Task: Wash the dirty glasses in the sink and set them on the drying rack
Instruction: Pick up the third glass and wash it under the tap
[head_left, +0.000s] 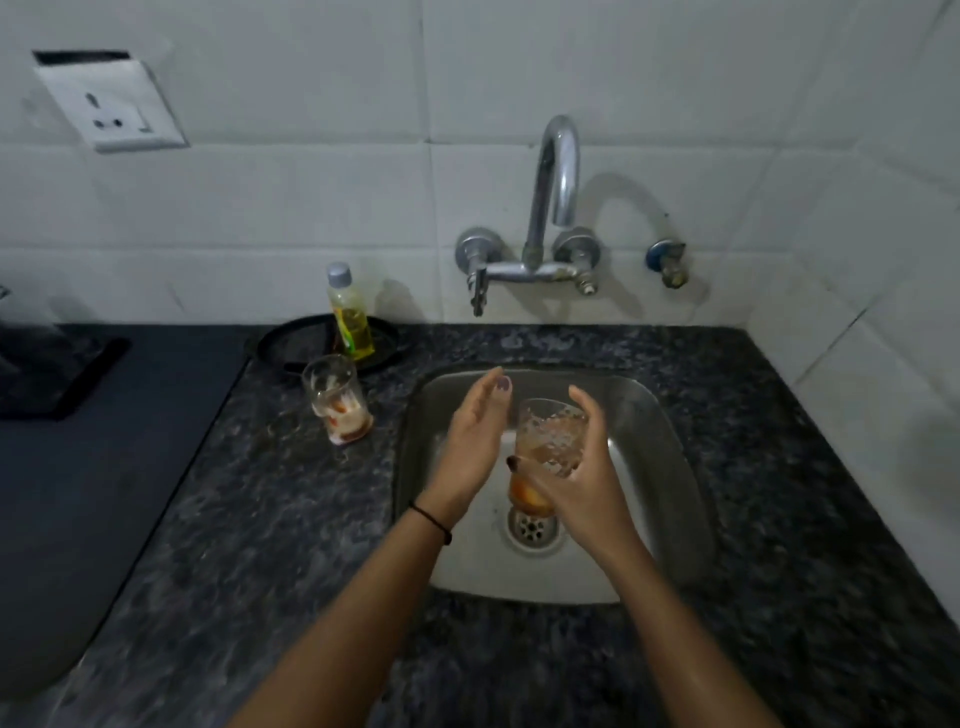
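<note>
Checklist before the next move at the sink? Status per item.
1. Grip secure: right hand grips the held glass around its side. Ok.
2. Glass over the basin: it is above the sink, near the drain. Ok.
3. Free hand available: left hand is open beside the glass and holds nothing. Ok.
4. Water running: no stream shows under the tap. Not ok.
5. Soap within view: soap bottle stands upright on the counter, behind and left of the sink. Ok.
6. Drying rack located: none identifiable in this view. Cannot tell.
</note>
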